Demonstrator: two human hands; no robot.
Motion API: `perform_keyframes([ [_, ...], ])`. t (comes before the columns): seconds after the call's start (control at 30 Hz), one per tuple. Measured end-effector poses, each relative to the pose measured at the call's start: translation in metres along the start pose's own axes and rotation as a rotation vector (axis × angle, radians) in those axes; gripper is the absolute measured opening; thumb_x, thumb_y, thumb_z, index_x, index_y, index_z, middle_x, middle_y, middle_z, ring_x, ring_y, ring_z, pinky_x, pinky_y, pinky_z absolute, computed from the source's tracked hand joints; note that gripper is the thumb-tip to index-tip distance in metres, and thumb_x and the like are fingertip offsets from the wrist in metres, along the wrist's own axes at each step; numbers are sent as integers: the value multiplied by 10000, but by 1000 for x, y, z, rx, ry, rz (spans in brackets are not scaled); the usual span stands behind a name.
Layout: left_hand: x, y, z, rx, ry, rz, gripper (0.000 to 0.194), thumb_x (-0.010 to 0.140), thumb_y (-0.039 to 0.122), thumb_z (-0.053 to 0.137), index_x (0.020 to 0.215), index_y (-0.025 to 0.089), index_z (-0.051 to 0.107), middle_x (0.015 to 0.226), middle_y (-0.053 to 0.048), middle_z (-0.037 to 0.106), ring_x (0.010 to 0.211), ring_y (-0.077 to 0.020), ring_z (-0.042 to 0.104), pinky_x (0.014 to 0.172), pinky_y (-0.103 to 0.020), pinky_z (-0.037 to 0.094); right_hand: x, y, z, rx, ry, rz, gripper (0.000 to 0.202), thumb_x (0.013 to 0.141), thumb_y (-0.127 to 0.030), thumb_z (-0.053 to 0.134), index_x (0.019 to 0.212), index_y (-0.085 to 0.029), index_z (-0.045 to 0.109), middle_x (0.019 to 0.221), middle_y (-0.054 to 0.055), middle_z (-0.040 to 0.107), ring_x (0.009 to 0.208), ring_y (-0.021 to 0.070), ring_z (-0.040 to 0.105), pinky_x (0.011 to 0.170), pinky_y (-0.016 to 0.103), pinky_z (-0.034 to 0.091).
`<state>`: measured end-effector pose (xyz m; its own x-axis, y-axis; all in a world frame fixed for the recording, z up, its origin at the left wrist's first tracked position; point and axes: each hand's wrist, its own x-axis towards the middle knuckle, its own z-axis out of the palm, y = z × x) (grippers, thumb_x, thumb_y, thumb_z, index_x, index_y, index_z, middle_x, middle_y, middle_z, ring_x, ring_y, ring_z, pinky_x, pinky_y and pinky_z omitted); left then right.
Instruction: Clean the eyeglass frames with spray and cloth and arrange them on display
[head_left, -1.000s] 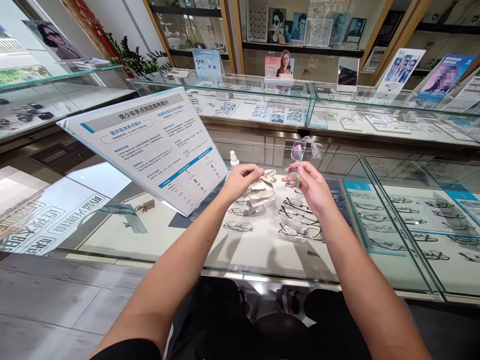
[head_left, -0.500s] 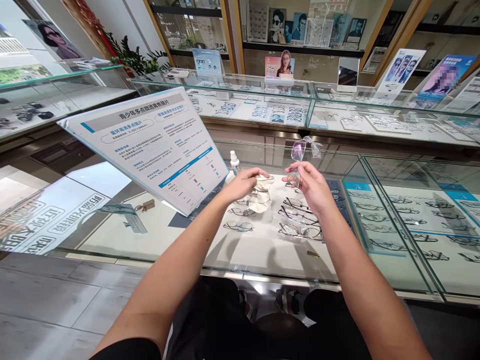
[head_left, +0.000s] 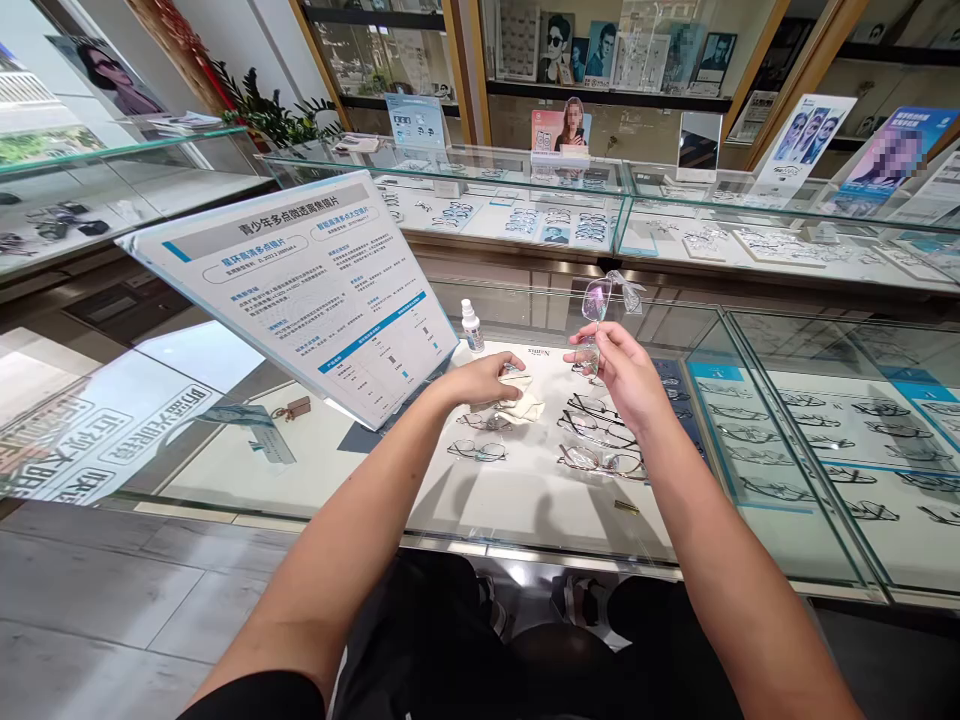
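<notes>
My right hand holds a pair of clear-framed glasses upright above the glass counter, gripping them at the lower end. My left hand rests low on the counter top, fingers closed on a crumpled white cleaning cloth. A small white spray bottle stands just beyond my left hand.
A tilted white information board stands on the counter at my left. Several pairs of glasses lie inside the case under the glass. More glass display cases with frames run across the back, with posters behind.
My left hand has dropped with the cloth from beside the glasses down onto the counter top. The right hand and the glasses have stayed in place.
</notes>
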<state>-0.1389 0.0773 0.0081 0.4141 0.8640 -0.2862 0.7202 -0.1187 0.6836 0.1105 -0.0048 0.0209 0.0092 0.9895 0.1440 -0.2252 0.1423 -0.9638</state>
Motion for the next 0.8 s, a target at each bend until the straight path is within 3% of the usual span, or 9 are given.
perform_keyframes([
  [0.1,3,-3,0,-144,-39,-27,528,705,253,827,1224,210,737,805,27,589,655,-137,521,595,-271,390,0,0,0,-10,0,-1,366,923,-632,788,1030,-292,707,1150,12,754,953,182,781,730,290,455],
  [0.2,3,0,1,-507,-66,-45,407,750,197,768,1156,183,737,801,-2,675,609,-125,550,545,-254,395,0,0,-1,-12,0,-1,358,934,-626,777,1046,-293,706,1157,13,753,959,179,780,735,290,465],
  [0.33,1,11,-1,-1034,-56,-6,198,753,113,728,945,162,710,821,-27,721,684,-123,667,646,-226,548,0,0,-2,-6,-6,-5,354,942,-621,775,1050,-291,707,1160,12,758,984,185,782,731,292,472],
  [0.43,-2,19,-2,-1269,-95,-12,96,784,107,714,848,160,666,773,-16,693,699,-127,696,709,-237,608,0,0,-2,1,0,-3,348,947,-617,776,1056,-293,713,1162,8,765,995,189,783,737,296,481],
  [0.53,-6,23,1,-1286,-138,-65,94,859,194,759,872,168,670,775,-32,713,708,-153,719,720,-274,633,-1,1,-2,-5,0,-2,340,958,-617,770,1065,-299,717,1167,9,766,1006,195,783,746,302,491],
  [0.7,-13,25,5,-1158,-192,-58,287,729,72,748,993,167,684,861,-54,763,765,-167,746,745,-293,631,0,1,-2,-28,5,-9,371,946,-647,767,1063,-300,703,1170,17,763,993,206,786,739,312,509],
  [0.8,-12,24,1,-1074,-238,-36,348,696,121,653,1039,158,696,864,-88,759,840,-220,768,776,-339,643,1,1,-2,-21,7,1,365,939,-631,774,1064,-294,707,1166,17,761,992,193,784,740,297,504],
])
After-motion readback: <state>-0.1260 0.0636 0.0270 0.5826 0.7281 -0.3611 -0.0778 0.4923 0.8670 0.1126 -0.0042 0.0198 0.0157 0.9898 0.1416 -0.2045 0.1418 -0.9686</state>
